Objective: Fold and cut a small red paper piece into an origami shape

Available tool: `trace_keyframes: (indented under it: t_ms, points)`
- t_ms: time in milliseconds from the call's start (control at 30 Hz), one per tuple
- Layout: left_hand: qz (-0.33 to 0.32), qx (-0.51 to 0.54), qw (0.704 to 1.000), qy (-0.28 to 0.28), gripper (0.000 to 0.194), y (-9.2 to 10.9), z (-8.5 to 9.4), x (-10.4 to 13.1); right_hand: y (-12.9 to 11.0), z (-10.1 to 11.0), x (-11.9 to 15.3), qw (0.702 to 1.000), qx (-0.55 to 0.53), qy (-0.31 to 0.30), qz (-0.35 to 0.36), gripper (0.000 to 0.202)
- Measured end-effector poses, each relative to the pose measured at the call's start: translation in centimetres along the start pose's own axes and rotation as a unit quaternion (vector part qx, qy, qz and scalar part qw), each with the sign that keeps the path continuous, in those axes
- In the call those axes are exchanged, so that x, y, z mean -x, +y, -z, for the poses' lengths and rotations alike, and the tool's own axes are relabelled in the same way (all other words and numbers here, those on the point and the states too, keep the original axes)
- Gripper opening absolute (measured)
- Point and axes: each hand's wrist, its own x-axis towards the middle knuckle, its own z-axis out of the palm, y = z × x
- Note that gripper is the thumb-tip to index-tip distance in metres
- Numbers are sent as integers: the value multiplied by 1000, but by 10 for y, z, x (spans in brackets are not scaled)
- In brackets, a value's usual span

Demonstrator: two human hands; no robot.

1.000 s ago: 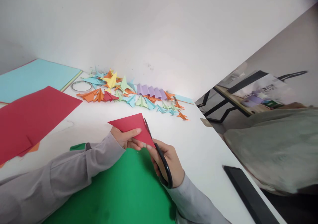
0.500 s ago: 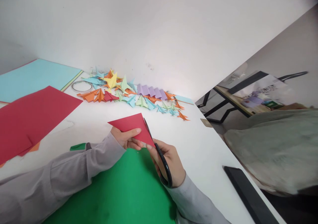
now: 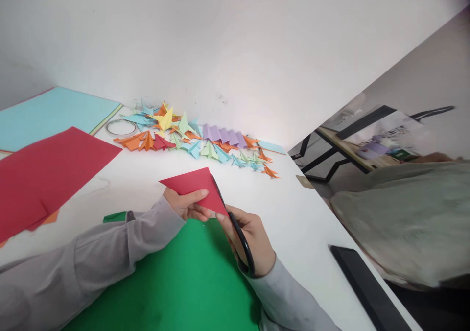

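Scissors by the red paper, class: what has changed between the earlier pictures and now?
Very little: the visible blade of the scissors has shifted slightly left, closer along the right edge of the red paper. Nothing was taken hold of or let go: the left hand still holds the paper, the right hand the scissors. The folded paper shapes stayed put.

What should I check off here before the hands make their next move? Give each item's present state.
1. Left grip on the small red paper: ok, thumb on top.
2. Right grip on the black-handled scissors: ok, held by the handle.
3. Visible blade placed at the paper: ok, along its right edge.
4. Left thumb off that blade: ok, apart from it.
5. Scissors open or closed: cannot tell.
6. Folded paper figures clear of the scissors: ok, lying farther back.
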Motion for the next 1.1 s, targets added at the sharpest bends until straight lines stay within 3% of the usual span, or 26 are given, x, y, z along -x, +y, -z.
trace_keyframes:
  t_ms: [767,1100]
  points:
    - [-7,-3,1000,-24,22,-3,6,-4,-6,-2,-1,999,25,10,24,40]
    - [-18,5,1000,-7,23,-8,10,-8,2,1,-7,991,-102,63,-64,59]
